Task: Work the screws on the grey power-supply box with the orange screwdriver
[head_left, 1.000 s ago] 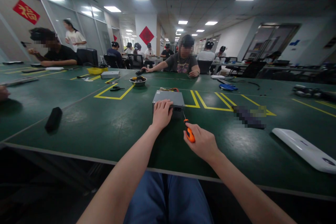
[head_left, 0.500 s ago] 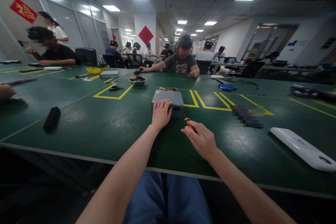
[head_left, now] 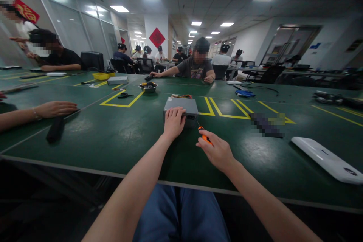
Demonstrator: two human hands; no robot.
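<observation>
Lower centre: the person's left hand [head_left: 174,121] lies palm down on a flat grey metal box [head_left: 180,103], fingers spread over its top and steadying it without gripping. Just to the right, the right hand [head_left: 218,155] is closed around an orange-handled screwdriver [head_left: 204,138], whose thin steel shaft slants up toward the box's near right corner; the exact place of its tip is too small to tell. The work in hand is at that corner. Middle distance: a bundle of coloured wires [head_left: 181,96] just behind the box, on a green workbench [head_left: 85,166]. Left of frame: another person's hand [head_left: 55,109] near a black cylindrical object [head_left: 55,129]. Farther: a steel bowl [head_left: 148,88] and, upper centre, a seated co-worker [head_left: 195,67].
</observation>
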